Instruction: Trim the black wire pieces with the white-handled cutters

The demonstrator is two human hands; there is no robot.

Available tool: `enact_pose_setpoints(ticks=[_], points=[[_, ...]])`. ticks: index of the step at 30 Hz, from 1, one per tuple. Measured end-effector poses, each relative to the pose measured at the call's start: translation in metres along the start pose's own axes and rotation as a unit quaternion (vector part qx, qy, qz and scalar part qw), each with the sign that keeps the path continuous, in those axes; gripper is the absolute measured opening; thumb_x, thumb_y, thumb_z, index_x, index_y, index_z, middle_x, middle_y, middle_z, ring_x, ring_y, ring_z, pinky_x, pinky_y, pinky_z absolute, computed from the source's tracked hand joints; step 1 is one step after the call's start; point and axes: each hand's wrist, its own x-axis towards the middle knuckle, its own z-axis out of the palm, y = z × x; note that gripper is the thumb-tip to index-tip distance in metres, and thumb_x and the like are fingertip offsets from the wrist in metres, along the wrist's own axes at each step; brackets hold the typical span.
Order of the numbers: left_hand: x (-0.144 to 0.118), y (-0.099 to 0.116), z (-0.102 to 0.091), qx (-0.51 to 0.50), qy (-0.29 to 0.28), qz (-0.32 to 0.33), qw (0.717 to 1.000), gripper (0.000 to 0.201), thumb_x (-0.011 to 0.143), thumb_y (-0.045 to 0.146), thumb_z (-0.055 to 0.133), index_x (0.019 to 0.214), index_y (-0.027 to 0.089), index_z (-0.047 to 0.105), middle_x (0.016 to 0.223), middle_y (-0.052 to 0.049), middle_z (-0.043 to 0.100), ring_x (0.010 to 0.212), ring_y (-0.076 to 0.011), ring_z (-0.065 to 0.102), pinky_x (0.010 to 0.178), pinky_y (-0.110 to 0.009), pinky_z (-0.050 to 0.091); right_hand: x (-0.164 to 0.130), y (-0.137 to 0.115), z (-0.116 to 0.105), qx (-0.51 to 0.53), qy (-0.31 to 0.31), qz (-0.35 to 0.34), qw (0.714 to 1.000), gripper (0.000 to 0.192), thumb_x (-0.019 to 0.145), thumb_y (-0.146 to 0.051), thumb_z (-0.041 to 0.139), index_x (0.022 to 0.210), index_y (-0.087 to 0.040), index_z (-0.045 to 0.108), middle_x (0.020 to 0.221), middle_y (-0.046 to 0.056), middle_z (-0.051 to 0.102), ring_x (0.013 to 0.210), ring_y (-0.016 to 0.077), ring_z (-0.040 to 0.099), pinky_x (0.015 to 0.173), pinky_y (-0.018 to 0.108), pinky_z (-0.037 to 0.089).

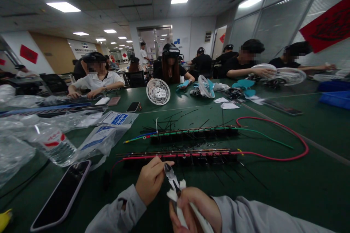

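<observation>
While the right hand (195, 207) wraps tight round the white handles of steel-jawed cutters (175, 187), the left hand (150, 180) pinches closed near the blades; what it nips is too thin to tell. Just beyond them on the green table (273, 182) lie two long black wire harnesses (180, 156), bristling with thin ties, one trailing a glossy red cable (287, 142). One dark phone (61, 196) and one clear plastic bottle (51, 143) rest left.

One head-worn camera looks forward and down along the green table (300, 174) (hands close below, co-workers far).
</observation>
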Motion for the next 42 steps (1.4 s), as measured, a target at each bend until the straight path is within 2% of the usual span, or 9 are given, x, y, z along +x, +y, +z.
enact_pose_setpoints(ticks=[13,24,32,38,42], points=[[0.0,0.0,0.0,-0.005,-0.002,-0.005,1.0,0.033,0.088,0.009,0.037,0.105,0.015,0.064,0.071,-0.003,0.05,0.062,-0.0126,0.05,0.057,-0.023,0.04,0.001,-0.003,0.006,-0.003,0.061,0.025,0.998,0.032,0.053,-0.038,0.036,0.056,-0.012,0.055,0.045,0.005,0.047,0.038,0.0124,0.046,0.039,0.022,0.029],[0.0,0.0,0.0,-0.008,-0.004,-0.005,1.0,0.032,0.089,0.012,0.037,0.107,0.014,0.063,0.072,-0.004,0.05,0.063,-0.0124,0.051,0.055,-0.023,0.04,0.001,-0.003,0.008,-0.005,0.082,0.022,0.996,0.033,0.053,-0.038,0.035,0.056,-0.011,0.055,0.044,0.005,0.047,0.037,0.012,0.046,0.037,0.021,0.028],[-0.001,-0.002,0.0,-0.003,-0.006,-0.011,1.0,0.032,0.09,0.012,0.036,0.109,0.016,0.062,0.072,-0.003,0.05,0.062,-0.0121,0.051,0.055,-0.023,0.04,0.003,0.0,0.0,0.006,0.045,0.014,0.999,0.034,0.055,-0.038,0.035,0.058,-0.011,0.056,0.046,0.006,0.051,0.039,0.0129,0.048,0.04,0.022,0.031],[0.0,-0.002,0.001,0.002,0.0,-0.005,1.0,0.031,0.09,0.013,0.039,0.11,0.017,0.062,0.07,-0.002,0.05,0.06,-0.0115,0.05,0.056,-0.023,0.04,0.009,0.007,-0.008,0.025,-0.007,-0.01,1.0,0.048,0.052,-0.038,0.033,0.067,-0.004,0.062,0.06,0.012,0.06,0.054,0.0147,0.057,0.051,0.023,0.036],[0.0,-0.001,0.0,-0.003,0.006,-0.004,1.0,0.032,0.09,0.012,0.038,0.11,0.017,0.062,0.07,-0.002,0.05,0.059,-0.0113,0.05,0.056,-0.023,0.04,0.01,0.008,-0.004,0.026,-0.039,-0.051,0.998,0.057,0.048,-0.037,0.03,0.076,0.0,0.063,0.061,0.014,0.06,0.05,0.0131,0.051,0.046,0.023,0.03]])
